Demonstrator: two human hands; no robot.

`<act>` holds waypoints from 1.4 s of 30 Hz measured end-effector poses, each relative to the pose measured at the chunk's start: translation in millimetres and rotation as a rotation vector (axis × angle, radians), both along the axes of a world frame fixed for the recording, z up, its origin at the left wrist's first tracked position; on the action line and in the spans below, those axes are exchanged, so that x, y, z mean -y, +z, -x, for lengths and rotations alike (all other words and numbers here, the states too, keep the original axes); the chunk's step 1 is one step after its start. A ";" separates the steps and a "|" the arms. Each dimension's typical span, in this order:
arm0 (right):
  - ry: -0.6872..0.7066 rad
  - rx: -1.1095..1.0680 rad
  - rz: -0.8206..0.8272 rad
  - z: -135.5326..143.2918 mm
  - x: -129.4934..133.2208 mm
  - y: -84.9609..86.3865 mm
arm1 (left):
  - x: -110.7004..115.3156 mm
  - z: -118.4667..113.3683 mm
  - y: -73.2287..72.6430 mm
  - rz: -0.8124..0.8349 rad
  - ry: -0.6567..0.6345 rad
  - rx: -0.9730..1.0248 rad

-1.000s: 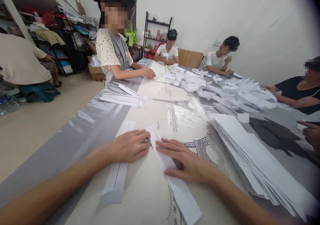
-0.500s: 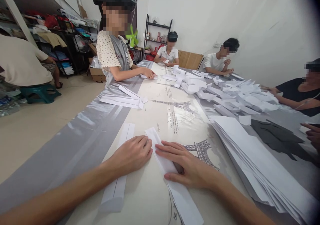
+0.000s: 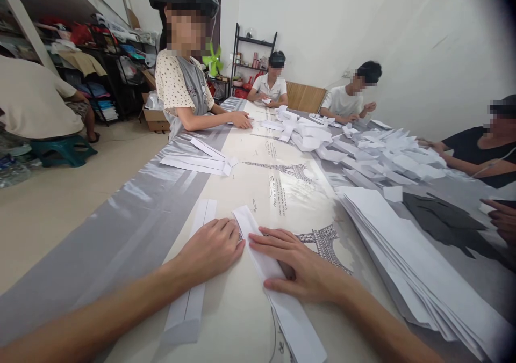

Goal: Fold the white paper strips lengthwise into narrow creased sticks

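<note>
A folded white paper strip point(image 3: 262, 261) lies slantwise on the table in front of me. My right hand point(image 3: 288, 258) rests on it with fingers stretched out and apart, pressing it from the right. My left hand point(image 3: 217, 245) is closed, its fingers curled and its thumb side at the strip's left edge. What its fingertips hold, if anything, is hidden. Partly under my left wrist lies a second creased paper strip point(image 3: 189, 293). Farther up the table, several folded strips point(image 3: 201, 161) lie fanned together at the left.
A stack of white paper point(image 3: 403, 261) lies to my right, beside dark grey sheets point(image 3: 447, 218). Beyond it spreads a heap of folded paper pieces point(image 3: 374, 153). Several people sit or stand around the patterned tablecloth point(image 3: 282, 191). A green stool point(image 3: 64, 151) bears a seated person at left.
My hands and the strip have barely moved; my left fingers look slightly more curled. The person standing at the left has shifted a hand over a paper strip.
</note>
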State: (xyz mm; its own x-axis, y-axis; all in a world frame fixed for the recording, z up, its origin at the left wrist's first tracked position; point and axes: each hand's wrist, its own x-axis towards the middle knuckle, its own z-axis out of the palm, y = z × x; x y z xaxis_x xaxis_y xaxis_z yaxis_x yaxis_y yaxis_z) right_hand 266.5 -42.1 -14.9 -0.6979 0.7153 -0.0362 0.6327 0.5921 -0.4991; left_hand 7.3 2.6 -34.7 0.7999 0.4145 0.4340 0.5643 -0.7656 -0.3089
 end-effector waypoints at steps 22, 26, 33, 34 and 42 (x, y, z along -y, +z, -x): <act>-0.037 -0.013 -0.097 7.8 4.5 -0.4 | -1.9 -4.5 1.0 0.246 0.018 0.064; -0.172 -0.060 -0.093 10.0 15.6 1.8 | -13.8 2.9 3.9 0.242 0.120 0.041; -0.148 -0.075 -0.148 17.6 30.4 -0.8 | -28.6 15.2 6.7 0.253 0.276 -0.025; -0.142 -0.073 -0.160 19.3 31.1 -2.1 | -28.3 15.0 5.6 0.252 0.282 -0.022; -0.145 -0.072 -0.225 34.7 37.8 -6.1 | -28.3 14.5 1.1 0.227 0.264 -0.025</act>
